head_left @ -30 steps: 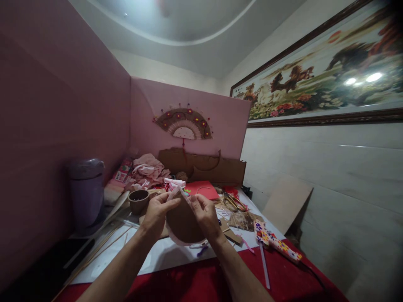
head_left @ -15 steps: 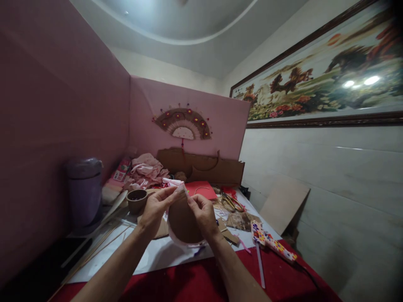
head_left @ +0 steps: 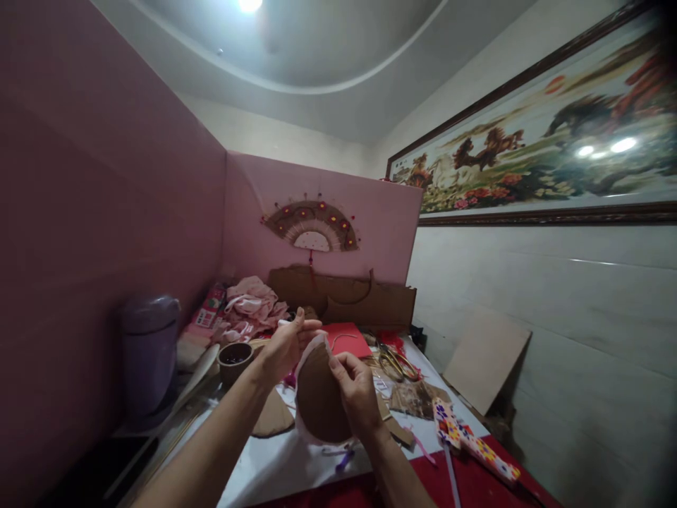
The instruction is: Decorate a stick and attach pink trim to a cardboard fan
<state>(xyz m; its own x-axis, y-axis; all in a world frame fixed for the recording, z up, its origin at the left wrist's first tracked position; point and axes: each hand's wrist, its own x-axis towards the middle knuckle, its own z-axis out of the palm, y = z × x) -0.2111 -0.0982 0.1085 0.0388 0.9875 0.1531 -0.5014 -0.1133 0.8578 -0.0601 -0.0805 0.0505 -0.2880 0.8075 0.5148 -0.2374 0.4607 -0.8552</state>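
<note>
A rounded brown cardboard piece (head_left: 321,398) with pale pink fabric folded over its edge is held upright above the table. My right hand (head_left: 360,395) pinches its right edge between thumb and fingers. At the upper left of the piece is my left hand (head_left: 288,347), thumb raised and fingers stretched out towards the fabric edge; whether the fingertips touch it I cannot tell. Another cut piece of cardboard (head_left: 273,416) lies on the white surface below my left forearm. Under the held piece shows a small purple strip (head_left: 345,462).
To the left stand a brown cup (head_left: 235,361) and a lidded purple container (head_left: 151,367). Crumpled pink fabric (head_left: 257,303) is heaped behind. On the right lie gold-handled scissors (head_left: 396,365) and a flower-patterned glue gun (head_left: 476,448). A decorated fan (head_left: 314,226) hangs on the pink panel.
My left hand has let go of the fabric at the top edge and opened, thumb up. The cardboard piece has turned slightly in my right hand. The view has tilted upward.
</note>
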